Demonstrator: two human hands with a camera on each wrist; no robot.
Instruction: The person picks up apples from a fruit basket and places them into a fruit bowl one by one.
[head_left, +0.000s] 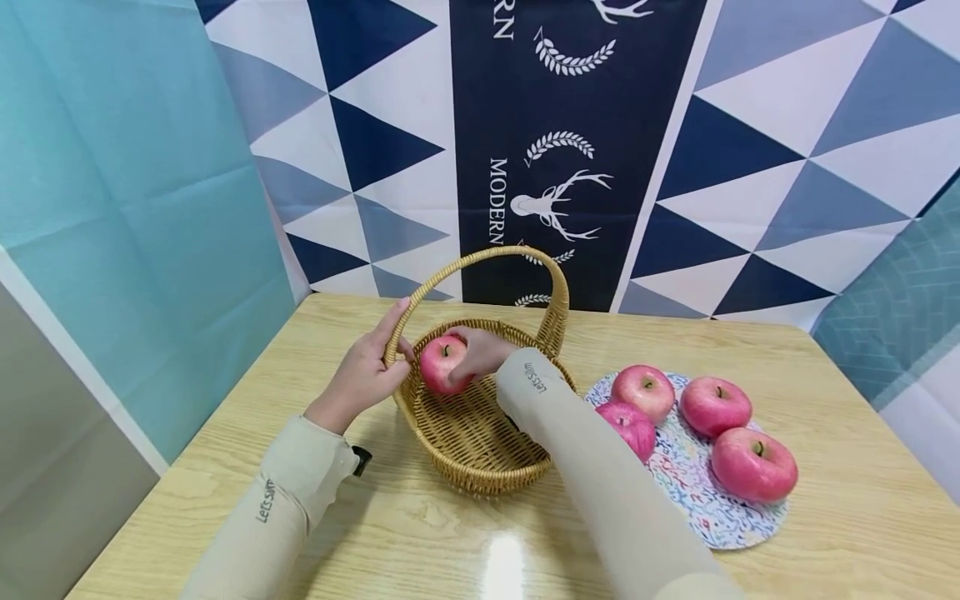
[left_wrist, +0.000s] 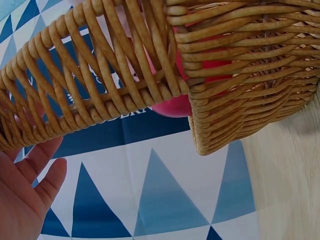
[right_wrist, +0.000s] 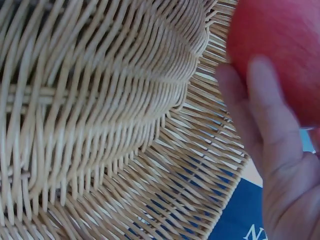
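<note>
A woven wicker basket (head_left: 483,477) with a tall arched handle (head_left: 557,308) stands on the table. My left hand (head_left: 363,373) grips the left side of that handle, low down near the rim; in the left wrist view, part of the hand (left_wrist: 22,195) shows beside the wickerwork. Inside the basket, at its far left, my right hand (head_left: 483,350) holds a red apple (head_left: 435,365). From the right wrist, fingers lie against the apple's skin (right_wrist: 282,45), close to the sloping basket wall (right_wrist: 165,165). Whether the apple touches the basket's bottom, I cannot tell.
To the right, a patterned plate (head_left: 693,492) bears several more apples, among them a front one (head_left: 753,465) and a back one (head_left: 643,392). The right forearm passes over the plate's left side. A patterned cloth (head_left: 405,108) hangs behind the wooden table (head_left: 420,542).
</note>
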